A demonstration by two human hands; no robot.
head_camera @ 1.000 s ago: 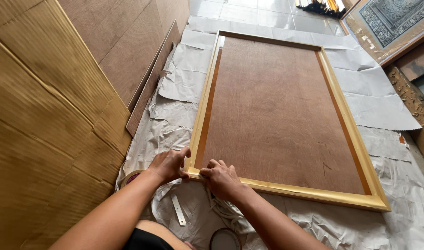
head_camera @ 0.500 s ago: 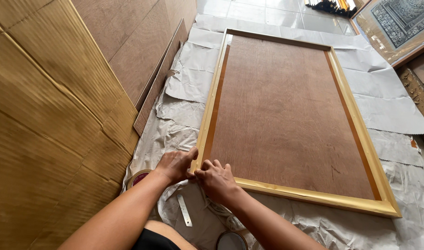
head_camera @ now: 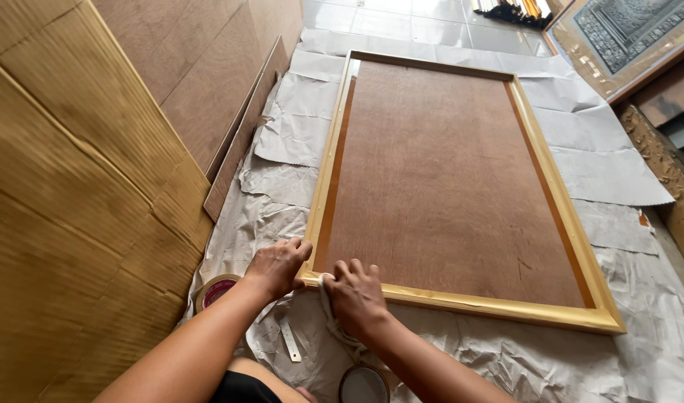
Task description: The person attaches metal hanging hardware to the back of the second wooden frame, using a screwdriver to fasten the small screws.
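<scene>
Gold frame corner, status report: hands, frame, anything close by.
Left hand and right hand both on near-left corner of gold frame; right presses a white cloth. Frame flat on crumpled paper. Tape roll beside left wrist.

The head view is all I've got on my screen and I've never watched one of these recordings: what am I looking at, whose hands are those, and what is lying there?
There is no machine here. The one picture comes from a camera worn on a person's head, looking down at their own two bare hands.

A large gold frame with a brown wooden backing board lies flat on crumpled pale paper sheets spread over the floor. The left hand rests on the frame's near-left corner. The right hand presses a white cloth against the near rail beside it.

Near the hands lie a roll of tape, a small flat metal strip and a round tin. Corrugated cardboard and plywood sheets lean on the left.
</scene>
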